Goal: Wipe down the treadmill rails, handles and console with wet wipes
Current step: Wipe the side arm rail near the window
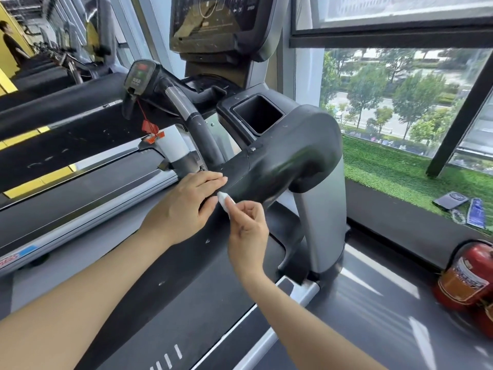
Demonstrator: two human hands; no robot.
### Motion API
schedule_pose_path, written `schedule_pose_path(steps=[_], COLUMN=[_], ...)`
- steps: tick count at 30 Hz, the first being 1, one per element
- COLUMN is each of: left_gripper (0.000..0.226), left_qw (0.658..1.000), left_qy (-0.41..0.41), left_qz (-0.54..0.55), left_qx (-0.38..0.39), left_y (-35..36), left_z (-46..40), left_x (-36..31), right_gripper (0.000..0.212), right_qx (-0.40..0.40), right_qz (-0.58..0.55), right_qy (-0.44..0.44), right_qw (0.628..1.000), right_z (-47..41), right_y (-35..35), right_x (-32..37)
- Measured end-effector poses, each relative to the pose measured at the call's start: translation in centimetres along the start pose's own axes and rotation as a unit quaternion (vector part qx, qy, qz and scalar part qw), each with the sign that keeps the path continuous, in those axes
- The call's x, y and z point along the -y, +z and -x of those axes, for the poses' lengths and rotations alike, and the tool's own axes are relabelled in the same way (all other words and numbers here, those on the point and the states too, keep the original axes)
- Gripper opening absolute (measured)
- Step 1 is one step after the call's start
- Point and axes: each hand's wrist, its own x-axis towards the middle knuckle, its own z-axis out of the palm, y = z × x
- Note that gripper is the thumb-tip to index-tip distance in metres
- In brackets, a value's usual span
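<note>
Wet wipe: a small white wad of damp tissue (225,201), folded tight, pressed against the near end of the black moulded plastic handrail (280,166), right at the fingertips of both hands.
Right hand: the right hand (246,225) comes up from below with thumb and forefinger pinched on the wad; the other fingers are loosely curled under it.
Left hand: the left hand (186,204) lies flat on the rail just beside the wipe, fingers straight and together, holding nothing, only resting on the plastic.
Work under way: by my reckoning the wipe is on the inner stretch of the handrail, where it meets the curved black-and-silver grip bar (186,113) just beyond the left fingertips.
Done so far: hard to say. The rail's broad hump past the hands has a sheen, but that may be window light; pale specks show on it and round the square black cup pocket (258,116) further off.
Left to do: the dark glass console screen (213,20), well above and beyond both hands, looks streaked and dusty, and the small black control pod with red and green buttons (140,76) looks untouched too.
Far rail: the one on the left hand's side is out of sight.
Judgement: early to middling, with most surfaces yet to be wiped.
Elsewhere: a red fire extinguisher (466,279) stands on the floor, well off to the right hand's side.
</note>
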Motion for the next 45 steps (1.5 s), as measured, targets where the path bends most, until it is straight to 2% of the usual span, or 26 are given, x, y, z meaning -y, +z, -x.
schedule_pose_path(steps=[3,7,9,11,12,15,17,19,21,23,25,28,30,33,35,37,39,43,45], left_gripper=[0.037,0.037,0.036,0.037,0.040,0.053,0.050,0.043,0.039,0.041,0.042,0.043,0.043,0.042,0.042,0.042,0.042,0.041,0.044], left_qw=[1.000,1.000,0.999,0.999,0.999,0.999,1.000,1.000,1.000,1.000,1.000,1.000,1.000,1.000,1.000,1.000,1.000,1.000,1.000], left_qy=[-0.006,-0.028,-0.036,-0.037,-0.032,-0.014,-0.015,-0.013,-0.011,-0.011,-0.007,-0.006,-0.003,-0.003,-0.006,-0.006,-0.005,-0.005,-0.010], left_qz=[0.007,0.008,-0.004,-0.013,-0.016,-0.021,-0.015,-0.009,-0.004,0.000,0.000,0.001,-0.002,-0.007,-0.006,-0.009,-0.009,-0.018,-0.020], left_qx=[-0.005,0.003,0.002,0.003,0.007,0.026,0.022,0.007,0.000,0.003,0.007,0.008,0.008,0.007,0.004,0.003,0.003,0.003,0.006], left_y=[-0.2,-0.8,-1.4,-2.1,-2.3,-2.4,-2.2,-2.1,-2.1,-2.0,-1.9,-1.8,-1.8,-1.8,-1.7,-1.7,-1.7,-1.8,-1.8], left_z=[0.1,0.9,1.8,3.4,4.2,5.5,5.5,5.3,5.4,5.6,5.5,5.4,5.4,5.3,5.4,5.4,5.4,5.4,5.4], left_x=[-0.1,-0.4,-0.2,0.2,0.3,0.5,0.6,0.6,0.6,0.7,0.8,0.9,0.9,0.9,0.9,0.9,0.8,0.6,0.5], right_gripper=[0.026,0.032,0.031,0.026,0.023,0.033,0.025,0.033,0.036,0.039,0.039,0.031,0.030,0.028,0.025,0.023,0.027,0.031,0.027], right_qx=[-0.009,-0.096,-0.097,-0.071,-0.044,0.042,0.028,-0.034,-0.093,-0.121,-0.109,-0.046,-0.035,-0.084,-0.138,-0.172,-0.169,-0.103,-0.121], right_qz=[-0.001,-0.008,0.010,0.028,0.032,0.004,0.027,0.030,0.006,0.005,0.010,0.042,0.049,0.021,-0.005,-0.021,-0.030,-0.050,-0.047], right_qy=[0.033,0.184,0.175,0.113,0.080,0.032,0.016,0.073,0.183,0.223,0.197,0.101,0.074,0.155,0.254,0.295,0.274,0.212,0.216], right_qw=[0.999,0.978,0.980,0.991,0.995,0.999,0.999,0.996,0.979,0.967,0.974,0.993,0.995,0.984,0.957,0.940,0.946,0.970,0.968], right_z=[-2.7,-8.0,-7.5,-4.2,-1.9,3.0,2.2,-0.7,-3.5,-3.7,-1.3,4.7,5.5,1.3,-2.0,-2.5,-0.1,5.6,4.6], right_y=[-0.8,-1.5,-1.0,0.0,0.4,0.9,0.6,0.2,-0.2,0.2,1.2,2.2,2.0,1.0,0.3,0.5,1.7,3.1,2.7], right_x=[-0.4,-1.4,-1.0,-0.1,0.4,1.2,0.9,0.2,-0.4,-0.5,0.2,1.6,1.6,-0.4,-2.3,-2.6,-1.3,1.4,0.8])
